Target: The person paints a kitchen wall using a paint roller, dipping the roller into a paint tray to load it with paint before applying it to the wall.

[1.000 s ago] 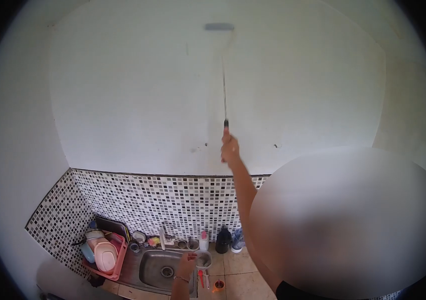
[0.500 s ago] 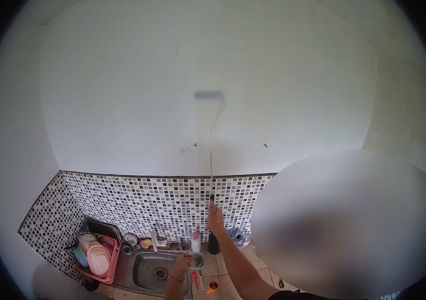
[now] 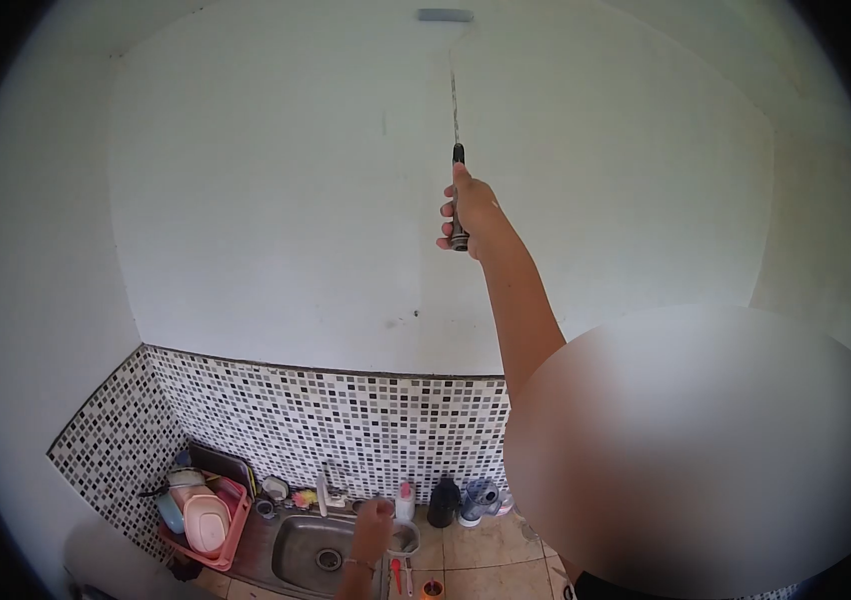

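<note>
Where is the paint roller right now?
In the head view, the paint roller is high at the top centre against the white wall, its long handle held up by the right hand.

- The person's right hand (image 3: 474, 215) and forearm are bare.
- The left hand (image 3: 376, 520) wears a thin band (image 3: 354, 564) at the wrist, perhaps a bracelet.
- Dark cloth (image 3: 596, 588) shows at the lower edge.
</note>
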`<state>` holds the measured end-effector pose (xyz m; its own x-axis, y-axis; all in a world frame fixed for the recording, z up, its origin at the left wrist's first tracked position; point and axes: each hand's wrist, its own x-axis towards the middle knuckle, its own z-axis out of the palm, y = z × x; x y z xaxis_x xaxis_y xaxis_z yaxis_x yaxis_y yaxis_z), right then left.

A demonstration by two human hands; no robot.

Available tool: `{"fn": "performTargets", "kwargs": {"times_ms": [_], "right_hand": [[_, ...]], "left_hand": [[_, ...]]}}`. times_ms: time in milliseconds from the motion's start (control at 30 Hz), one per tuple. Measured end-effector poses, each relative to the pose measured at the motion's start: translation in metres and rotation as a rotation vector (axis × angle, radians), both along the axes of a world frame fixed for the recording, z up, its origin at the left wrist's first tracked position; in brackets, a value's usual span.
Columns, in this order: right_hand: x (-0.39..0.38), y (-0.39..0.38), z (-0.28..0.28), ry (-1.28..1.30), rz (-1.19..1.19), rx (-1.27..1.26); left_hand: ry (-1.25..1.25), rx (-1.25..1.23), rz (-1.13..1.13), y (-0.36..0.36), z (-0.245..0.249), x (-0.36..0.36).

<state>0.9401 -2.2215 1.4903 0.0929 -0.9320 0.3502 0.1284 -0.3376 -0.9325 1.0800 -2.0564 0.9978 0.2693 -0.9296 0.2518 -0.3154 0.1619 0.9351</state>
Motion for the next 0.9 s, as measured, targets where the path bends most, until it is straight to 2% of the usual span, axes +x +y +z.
{"fn": "performTargets", "kwargs": {"times_ms": [33,100,200,267,367,433,533,633,767,900], "right_hand": [[0.002,0.002,-0.002,0.001,-0.009,0.004],[0.006,0.009,-0.009,0.009,-0.006,0.032],[0.010,0.023,-0.021,0.016,0.038,0.070],[0.006,0.029,-0.015,0.015,0.059,0.080],[-0.004,0.033,0.004,-0.026,0.115,0.010],[-0.011,0.043,0.013,-0.062,0.156,-0.054],[-0.012,0.062,0.019,-0.061,0.099,-0.157],[-0.017,0.071,0.024,0.047,0.039,-0.194],[-0.026,0.076,0.027,0.129,0.079,-0.224],[-0.028,0.077,0.023,0.054,0.090,-0.221]], "left_hand": [[-0.186,-0.161,0.002,0.001,0.032,-0.002],[-0.317,-0.388,-0.043,-0.005,0.096,-0.006],[-0.560,-0.582,-0.012,-0.013,0.194,-0.010],[-0.743,-0.747,0.029,-0.030,0.240,-0.004],[-0.905,-1.055,0.117,-0.052,0.321,0.001],[-0.897,-1.162,0.134,-0.068,0.360,0.000],[-0.821,-1.222,0.097,-0.086,0.386,-0.009],[-0.877,-1.322,0.109,-0.095,0.401,-0.020],[-0.781,-1.282,0.087,-0.109,0.413,-0.035],[-0.667,-1.327,0.043,-0.117,0.411,-0.046]]}}
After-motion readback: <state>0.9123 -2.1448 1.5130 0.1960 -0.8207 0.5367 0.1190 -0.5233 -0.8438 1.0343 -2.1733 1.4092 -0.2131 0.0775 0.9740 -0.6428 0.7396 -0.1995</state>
